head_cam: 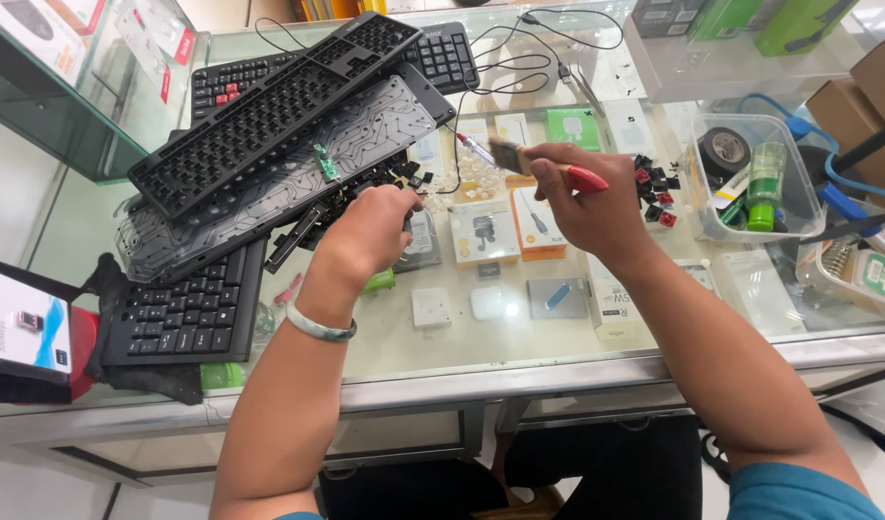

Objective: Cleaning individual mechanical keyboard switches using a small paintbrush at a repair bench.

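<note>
Head view: keyboard teardown on a glass surface (577,351), cleaning stage by my reading. Right hand (596,207) is closed around a small paintbrush (543,169) with a red handle end, bristles pointing left, raised above the surface. Left hand (370,231) is curled shut over a heap of loose black keycaps (365,188); what it pinches is hidden by the knuckles. The heap lies at the lower edge of a clear membrane sheet (298,169), with a black key frame (269,106) resting tilted across that sheet. Judgement: the brush is poised near the keycaps, so brushing them calls for a short reach left while the left hand steadies them. Nearby: a second black keyboard (187,313) at lower left, red keycaps (657,193) to the right, a clear plastic tub (750,178) holding a tape roll and green bottle. Black cables (519,67) loop behind; the membrane overhang crowds the heap.
</note>
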